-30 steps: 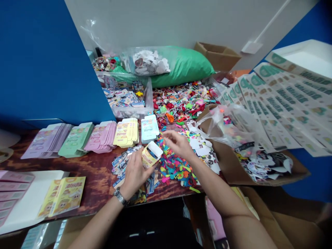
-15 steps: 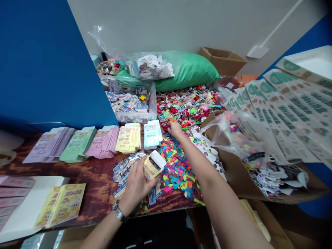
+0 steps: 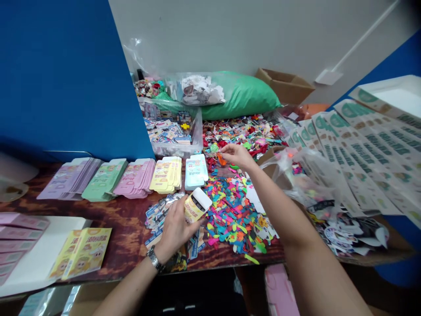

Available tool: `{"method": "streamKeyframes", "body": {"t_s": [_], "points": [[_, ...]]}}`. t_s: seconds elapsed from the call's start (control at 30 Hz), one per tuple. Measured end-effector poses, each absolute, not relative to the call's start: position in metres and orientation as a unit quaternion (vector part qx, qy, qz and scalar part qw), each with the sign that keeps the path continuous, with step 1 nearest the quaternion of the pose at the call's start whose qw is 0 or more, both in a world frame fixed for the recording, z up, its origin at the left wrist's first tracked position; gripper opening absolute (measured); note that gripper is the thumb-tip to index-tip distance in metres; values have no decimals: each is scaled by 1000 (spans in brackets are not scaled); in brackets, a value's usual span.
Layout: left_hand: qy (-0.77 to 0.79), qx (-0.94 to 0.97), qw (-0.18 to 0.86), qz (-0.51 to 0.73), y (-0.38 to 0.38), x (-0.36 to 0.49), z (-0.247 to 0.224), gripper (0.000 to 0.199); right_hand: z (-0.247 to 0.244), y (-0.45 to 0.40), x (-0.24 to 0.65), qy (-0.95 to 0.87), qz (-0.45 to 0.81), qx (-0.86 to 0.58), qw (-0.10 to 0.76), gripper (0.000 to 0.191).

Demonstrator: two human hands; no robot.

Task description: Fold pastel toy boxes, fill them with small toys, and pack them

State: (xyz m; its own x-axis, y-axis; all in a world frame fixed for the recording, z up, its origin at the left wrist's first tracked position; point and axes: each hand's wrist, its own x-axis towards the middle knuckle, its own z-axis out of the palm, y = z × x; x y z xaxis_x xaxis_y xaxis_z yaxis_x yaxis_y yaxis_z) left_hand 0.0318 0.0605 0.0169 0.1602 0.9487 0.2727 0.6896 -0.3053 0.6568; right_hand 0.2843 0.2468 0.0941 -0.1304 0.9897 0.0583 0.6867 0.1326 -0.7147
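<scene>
My left hand [image 3: 176, 224] is wrapped round a small yellow carton [image 3: 193, 210], tilted, with its white top flap standing up and its mouth open. Under that hand lie printed cards [image 3: 157, 216] in a loose pile. Farther off, my right hand [image 3: 237, 155] pinches an orange trinket [image 3: 221, 159] at its fingertips, just above the near edge of a heap of mixed small trinkets [image 3: 253, 131]. Between the hands and the table's front spreads a pile of bright, small balloon-like pieces [image 3: 226, 210].
Flat cartons stand in stacks: purple [image 3: 64, 177], green [image 3: 104, 180], pink [image 3: 134, 177], yellow [image 3: 166, 174] and blue [image 3: 195, 171]. Filled yellow boxes [image 3: 87, 250] sit at left. A clear bin [image 3: 177, 149], green sack [image 3: 246, 94] and cardboard box [image 3: 394, 254] surround the work area.
My right hand has lifted slightly and shifted right, with the orange trinket at its fingertips. My left hand still holds the yellow carton. The camera view has shifted a little.
</scene>
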Motion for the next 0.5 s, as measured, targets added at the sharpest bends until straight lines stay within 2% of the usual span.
{"method": "streamKeyframes", "body": {"t_s": [0.13, 0.33, 0.43, 0.5], "points": [[569, 710, 222, 351, 66, 32, 19, 67, 131, 208, 265, -687, 453, -467, 323, 25], [589, 680, 221, 376, 62, 27, 19, 65, 127, 151, 218, -636, 606, -396, 269, 26], [595, 682, 190, 381, 56, 24, 18, 65, 114, 131, 199, -631, 608, -421, 237, 22], [595, 687, 172, 380, 51, 22, 18, 67, 113, 120, 192, -682, 532, -447, 227, 20]]}}
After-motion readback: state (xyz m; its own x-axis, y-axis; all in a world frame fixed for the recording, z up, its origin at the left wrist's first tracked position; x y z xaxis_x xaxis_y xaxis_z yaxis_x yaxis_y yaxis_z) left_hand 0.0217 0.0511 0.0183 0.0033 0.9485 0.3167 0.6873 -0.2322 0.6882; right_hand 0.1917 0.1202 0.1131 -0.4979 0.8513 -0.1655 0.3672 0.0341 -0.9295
